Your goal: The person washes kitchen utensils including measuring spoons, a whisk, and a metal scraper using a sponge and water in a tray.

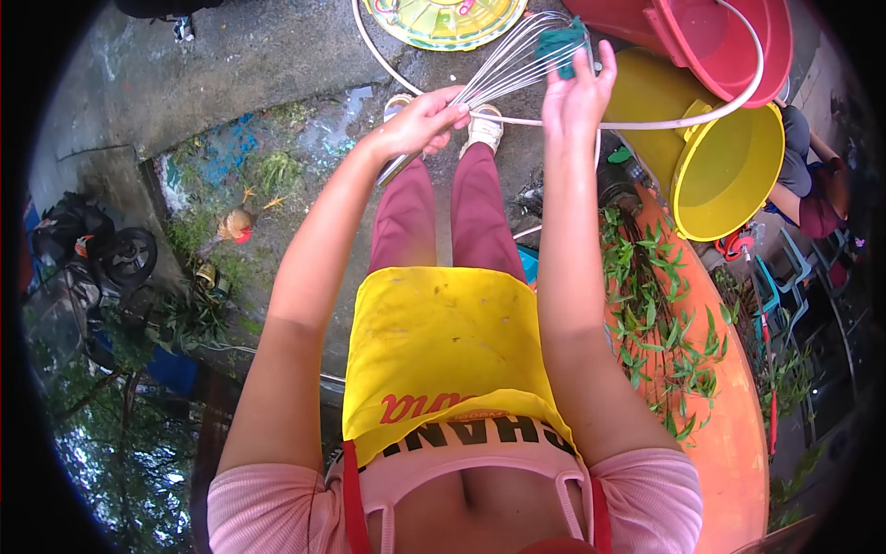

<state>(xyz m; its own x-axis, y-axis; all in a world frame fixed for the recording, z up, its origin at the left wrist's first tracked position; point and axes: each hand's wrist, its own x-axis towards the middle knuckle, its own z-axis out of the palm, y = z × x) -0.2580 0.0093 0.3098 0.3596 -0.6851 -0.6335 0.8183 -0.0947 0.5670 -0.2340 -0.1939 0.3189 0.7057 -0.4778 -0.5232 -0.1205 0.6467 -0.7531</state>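
Observation:
A wire balloon whisk (503, 76) is held out in front of me, tilted so its wire loops point up and to the right. My left hand (423, 125) is closed round its metal handle. At the far end of the loops my right hand (577, 100) pinches a dark green scrubbing pad (560, 46) against the wires, with a couple of its fingers raised. A pale hose (646, 124) runs behind my hands. Below my arms hangs a yellow apron (443, 337).
A yellow bucket (688, 189) lies tipped at the right, beside red tubs (738, 55). A yellow plastic basin (452, 26) sits ahead. Plants (660, 323) line an orange ledge (738, 434). A chicken (237, 224) and motorcycle (125, 254) are at left; another person (817, 185) is at right.

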